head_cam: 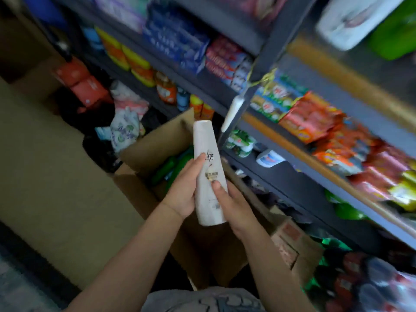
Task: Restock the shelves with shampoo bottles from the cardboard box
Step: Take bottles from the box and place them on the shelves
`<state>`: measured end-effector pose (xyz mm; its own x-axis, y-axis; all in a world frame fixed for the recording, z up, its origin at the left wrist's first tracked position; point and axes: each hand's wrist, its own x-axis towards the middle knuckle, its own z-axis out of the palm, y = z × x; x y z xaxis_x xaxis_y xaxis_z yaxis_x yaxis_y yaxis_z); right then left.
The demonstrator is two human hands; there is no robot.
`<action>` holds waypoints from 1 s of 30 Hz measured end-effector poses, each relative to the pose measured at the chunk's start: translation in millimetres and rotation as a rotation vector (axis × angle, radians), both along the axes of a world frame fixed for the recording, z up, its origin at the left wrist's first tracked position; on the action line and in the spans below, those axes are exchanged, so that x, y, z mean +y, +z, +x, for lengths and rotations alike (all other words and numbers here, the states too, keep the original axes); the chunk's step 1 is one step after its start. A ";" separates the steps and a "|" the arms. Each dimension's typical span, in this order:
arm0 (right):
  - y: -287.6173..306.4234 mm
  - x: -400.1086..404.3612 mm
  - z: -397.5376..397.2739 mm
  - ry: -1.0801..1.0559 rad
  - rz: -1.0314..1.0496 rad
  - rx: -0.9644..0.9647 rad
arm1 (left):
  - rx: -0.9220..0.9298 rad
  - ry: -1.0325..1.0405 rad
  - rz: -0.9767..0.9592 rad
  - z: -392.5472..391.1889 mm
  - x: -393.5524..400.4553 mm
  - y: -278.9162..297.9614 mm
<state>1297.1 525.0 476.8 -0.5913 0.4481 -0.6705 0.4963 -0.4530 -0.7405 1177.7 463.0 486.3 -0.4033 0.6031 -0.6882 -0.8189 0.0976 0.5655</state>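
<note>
Packed dark shelves (267, 52) crowd my right; my left hand (183, 188) and right hand (231, 203) grip a white shampoo bottle (208, 167) above the open cardboard box (157, 140).

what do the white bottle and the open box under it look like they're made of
White bottle: probably plastic with a smooth, faintly glossy finish; its moulded, tapered body carries dark printed lettering, though blur hides fine detail. Both the left hand and the right hand hold it.

Open box: cardboard, matte brown; its thin, stiff flaps stand up with creased folds.
</note>
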 end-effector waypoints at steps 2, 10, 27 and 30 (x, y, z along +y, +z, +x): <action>46.2 19.7 3.7 -0.045 0.119 0.055 | 0.036 -0.013 0.121 6.8 20.6 44.7; 200.9 101.9 80.7 -0.278 0.604 0.328 | 0.697 -0.355 0.386 58.1 113.3 216.0; 216.0 243.1 168.3 -0.500 1.014 0.074 | 1.124 -0.693 0.472 144.7 265.0 237.1; 208.5 244.4 164.0 -0.484 0.952 0.092 | 1.025 -0.652 0.438 143.5 269.4 229.7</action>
<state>1461.1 769.4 685.3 -0.2409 0.9636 0.1162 0.3431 0.1965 -0.9185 1321.2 732.5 716.0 -0.1741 0.9828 0.0624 0.1336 -0.0393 0.9903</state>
